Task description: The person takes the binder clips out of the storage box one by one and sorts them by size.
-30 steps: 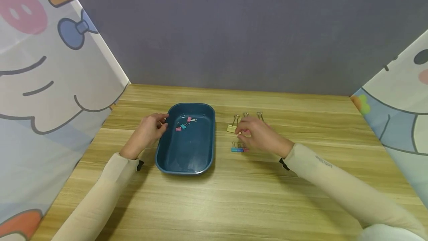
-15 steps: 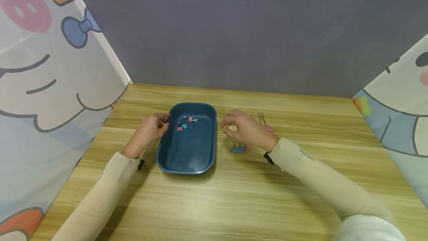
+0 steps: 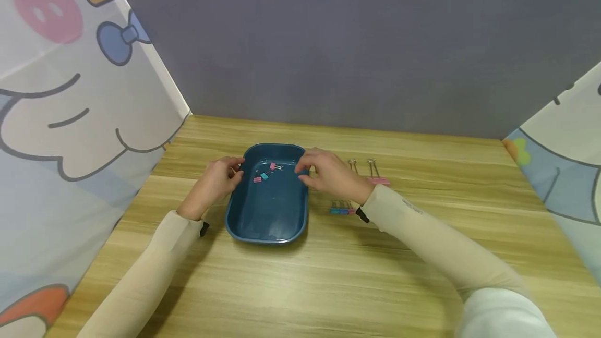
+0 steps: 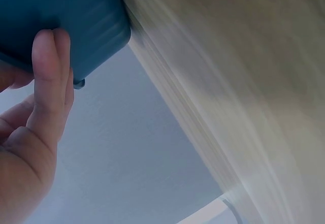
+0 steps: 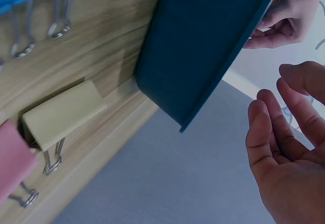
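Note:
My left hand [image 3: 217, 180] is at the left rim of a dark blue plastic tray [image 3: 267, 239], thumb and index tips over the rim. In the left wrist view straight fingers [image 4: 46, 61] lie along the tray's outer wall. My right hand [image 3: 328, 173] hovers over the tray's right rim, thumb and fingertips apart and nothing between them. Two pink binder clips and a teal binder clip [image 3: 264, 176] lie inside the tray. A yellow binder clip [image 5: 63, 113] and a pink binder clip [image 5: 12, 158] stand right of it, partly hidden by the right hand in the head view.
Several small binder clips [image 3: 341, 211], teal, blue and pink, stand in a row on the wooden table [image 3: 375, 286] right of the tray. A grey panel [image 3: 338, 51] rises behind the table. Cartoon-printed sheets [image 3: 94, 119] flank both sides.
My right hand has moved left from above the large clips to the tray's right rim. The left hand has stayed at the left rim. The view has shifted slightly.

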